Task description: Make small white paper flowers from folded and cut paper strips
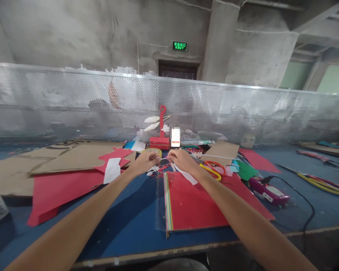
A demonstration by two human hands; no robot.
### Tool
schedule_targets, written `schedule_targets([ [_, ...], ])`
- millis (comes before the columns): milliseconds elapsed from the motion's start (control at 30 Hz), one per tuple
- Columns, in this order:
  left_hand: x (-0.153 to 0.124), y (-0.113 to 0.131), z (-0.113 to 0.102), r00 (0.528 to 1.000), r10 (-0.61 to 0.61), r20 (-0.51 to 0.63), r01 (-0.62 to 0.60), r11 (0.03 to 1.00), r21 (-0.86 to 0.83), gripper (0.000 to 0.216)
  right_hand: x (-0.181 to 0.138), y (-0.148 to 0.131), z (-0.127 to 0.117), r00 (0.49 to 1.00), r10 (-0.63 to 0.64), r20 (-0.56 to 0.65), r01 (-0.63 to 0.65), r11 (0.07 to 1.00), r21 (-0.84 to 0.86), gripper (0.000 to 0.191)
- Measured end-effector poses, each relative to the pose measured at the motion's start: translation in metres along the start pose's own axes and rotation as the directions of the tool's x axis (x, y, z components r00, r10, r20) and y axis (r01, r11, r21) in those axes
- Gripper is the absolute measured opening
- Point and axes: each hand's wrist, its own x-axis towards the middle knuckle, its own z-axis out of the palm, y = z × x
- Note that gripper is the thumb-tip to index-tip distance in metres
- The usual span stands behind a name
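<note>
White strip [164, 158], thin, one item; material uncertain, paper or thread. Position: above the blue desk [121, 222], at the centre of the dial used below, twelve o'clock pointing away from the person.

Progress, finished: red hooked stand [159, 142], upright at twelve o'clock, box-like base and tall hook apparently assembled. White petal-shaped pieces [151, 119], toward eleven o'clock, and a small white cluster [165, 128] beside the stem; these seem already made up, though their attachment is too small to confirm.

Progress, outstanding: strip, in hand, not joined to the stand; judged to be mid-shaping, with fitting presumably left. Loose white scraps [152, 171], at about seven o'clock, suggest cutting is partly done.

Grip, left hand [147, 162]: at nine o'clock, fingertips pinched narrow on the strip's near-left end. Grip, right hand [180, 160]: at three o'clock, fingertips likewise pinched on the other end. Strip lies between both grips, a short length bare and roughly level.

Adjacent stock: tape roll [159, 151], ten o'clock, just behind the left hand; yellow- and red-handled scissors [209, 173], between three and four; red paper stack [197, 207], five o'clock, under the right forearm.
</note>
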Motion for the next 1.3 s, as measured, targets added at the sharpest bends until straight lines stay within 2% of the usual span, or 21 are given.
schedule_targets([
  [467, -0.002, 0.006, 0.0, 0.998, 0.056, 0.0, -0.056, 0.998, 0.017, 0.026, -0.001, -0.004, 0.0, 0.988, 0.1, 0.115, -0.067, 0.965, -0.255, 0.034],
  [700, -0.003, 0.009, 0.0, 0.998, 0.055, 0.008, -0.055, 0.998, 0.026, 0.025, -0.001, -0.003, 0.004, 0.985, 0.104, 0.14, -0.053, 0.942, -0.332, 0.038],
  [1033, -0.006, 0.018, -0.003, 0.997, 0.061, 0.043, -0.065, 0.993, 0.095, 0.026, -0.004, -0.004, 0.003, 0.974, 0.119, 0.192, -0.043, 0.933, -0.357, 0.035],
  [1300, -0.004, 0.006, -0.002, 0.997, 0.041, 0.073, -0.047, 0.995, 0.093, 0.027, -0.004, -0.005, 0.002, 0.974, 0.109, 0.2, -0.053, 0.962, -0.268, 0.039],
])
